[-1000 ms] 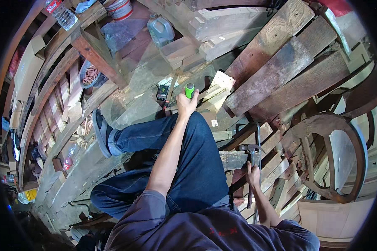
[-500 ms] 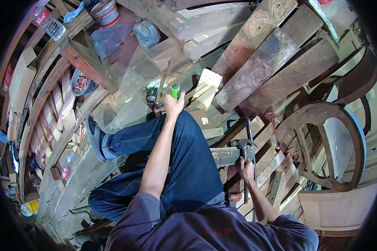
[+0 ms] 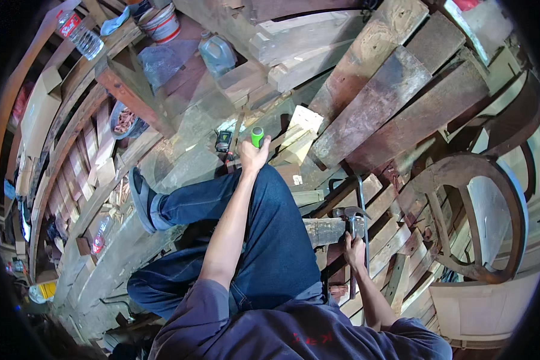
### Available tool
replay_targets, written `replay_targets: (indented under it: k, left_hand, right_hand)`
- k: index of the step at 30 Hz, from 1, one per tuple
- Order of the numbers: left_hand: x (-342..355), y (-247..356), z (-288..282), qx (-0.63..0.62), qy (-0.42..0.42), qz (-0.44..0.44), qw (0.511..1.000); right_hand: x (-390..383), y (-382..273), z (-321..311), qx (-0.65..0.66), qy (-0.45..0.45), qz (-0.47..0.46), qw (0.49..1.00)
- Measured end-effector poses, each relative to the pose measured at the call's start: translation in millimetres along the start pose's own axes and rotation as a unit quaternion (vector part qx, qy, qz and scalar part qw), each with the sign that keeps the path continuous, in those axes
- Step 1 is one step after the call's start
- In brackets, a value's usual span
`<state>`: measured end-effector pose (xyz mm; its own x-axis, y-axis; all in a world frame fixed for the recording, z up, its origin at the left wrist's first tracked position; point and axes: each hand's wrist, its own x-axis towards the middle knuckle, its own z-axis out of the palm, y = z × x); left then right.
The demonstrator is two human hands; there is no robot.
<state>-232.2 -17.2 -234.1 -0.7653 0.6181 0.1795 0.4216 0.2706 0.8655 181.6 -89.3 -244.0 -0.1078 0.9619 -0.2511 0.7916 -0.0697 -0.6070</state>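
Observation:
My left hand, just beyond my raised knee, is closed around a tool with a bright green handle. The handle's rounded end points up, and the tool's lower part is hidden, so its kind cannot be told. To the right of my thigh, my right hand grips a claw hammer by its shaft. Its metal head is uppermost, beside the end of a squared timber. A small black device lies just left of my left hand. Pale wood offcuts lie to its right.
Broad thick planks slope at the upper right. A wooden wheel-like frame stands at the right. Curved ribs line the left, with a water bottle on top. A plastic jug, a bucket and a blue basin stand farther off.
The whole view has shifted slightly, so the surroundings sit a little lower and farther right. Both hands keep their grips, with hardly any visible movement of their own.

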Motion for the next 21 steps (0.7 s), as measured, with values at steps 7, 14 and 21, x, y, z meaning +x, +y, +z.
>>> replay_targets:
  k: [7, 14, 21]
  left_hand:
    - [-8, 25, -7, -0.054, -0.023, 0.066, 0.996]
    - [7, 19, -19, -0.272, 0.128, 0.008, 0.954]
    - [60, 58, -104, -0.426, 0.235, 0.084, 0.870]
  right_hand:
    - [-1, 5, -2, -0.033, 0.003, -0.026, 0.999]
    - [0, 6, -1, -0.007, -0.001, -0.029, 1.000]
    - [-1, -3, -7, 0.002, -0.020, -0.019, 1.000]
